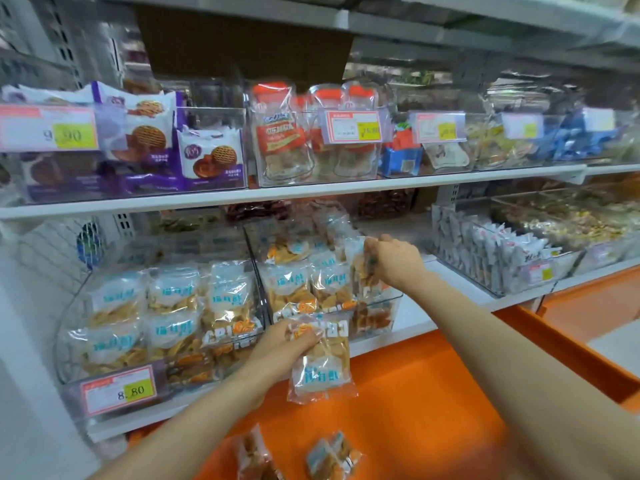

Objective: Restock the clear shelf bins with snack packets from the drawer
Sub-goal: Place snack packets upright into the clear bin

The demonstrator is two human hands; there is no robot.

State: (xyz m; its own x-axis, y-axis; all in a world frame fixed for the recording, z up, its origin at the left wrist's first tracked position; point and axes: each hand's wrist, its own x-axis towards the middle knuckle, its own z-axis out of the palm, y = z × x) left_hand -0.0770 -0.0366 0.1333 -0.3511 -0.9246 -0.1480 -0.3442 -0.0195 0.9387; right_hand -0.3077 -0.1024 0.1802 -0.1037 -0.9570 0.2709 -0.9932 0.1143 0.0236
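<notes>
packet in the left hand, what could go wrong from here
1. The left hand pinches its packet by one end only, so it hangs upside down over the drawer. It may slip and drop back in.
2. The right hand presses another packet into the right end of a bin that already looks full. That packet might get crushed or push others out over the front.

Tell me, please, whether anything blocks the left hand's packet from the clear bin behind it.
Partly: the packet in the left hand hangs before the bin, its opening crowded by stocked packets and the right hand gripping another packet.
</notes>
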